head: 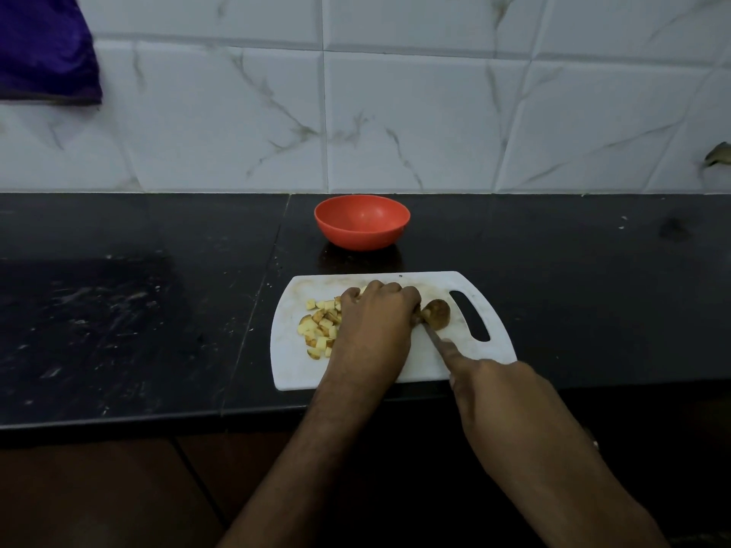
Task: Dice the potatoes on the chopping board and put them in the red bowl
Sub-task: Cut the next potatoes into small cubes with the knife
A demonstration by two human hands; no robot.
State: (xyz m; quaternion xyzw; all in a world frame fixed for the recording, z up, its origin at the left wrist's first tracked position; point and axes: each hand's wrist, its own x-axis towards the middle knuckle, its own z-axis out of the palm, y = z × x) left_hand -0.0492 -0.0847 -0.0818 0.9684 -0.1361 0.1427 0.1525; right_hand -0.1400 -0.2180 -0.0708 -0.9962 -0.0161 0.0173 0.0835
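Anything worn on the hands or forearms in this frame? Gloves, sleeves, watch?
No gloves, both bare. The left hand and right hand show no rings that can be made out. Both forearms are bare to the frame edge: no sleeves, watch or bands visible.

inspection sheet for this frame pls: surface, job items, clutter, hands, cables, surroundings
Surface: black counter, scuffed and streaked.
Job's things: white chopping board holds diced potato at its left and an uncut potato piece near the handle slot; red bowl behind the board, nothing visible inside.
Clutter: nothing seen.
Hands: left hand curled over potato; right hand grips knife.
Cables: nothing seen.
Surroundings: marbled white wall tiles; purple cloth upper left.
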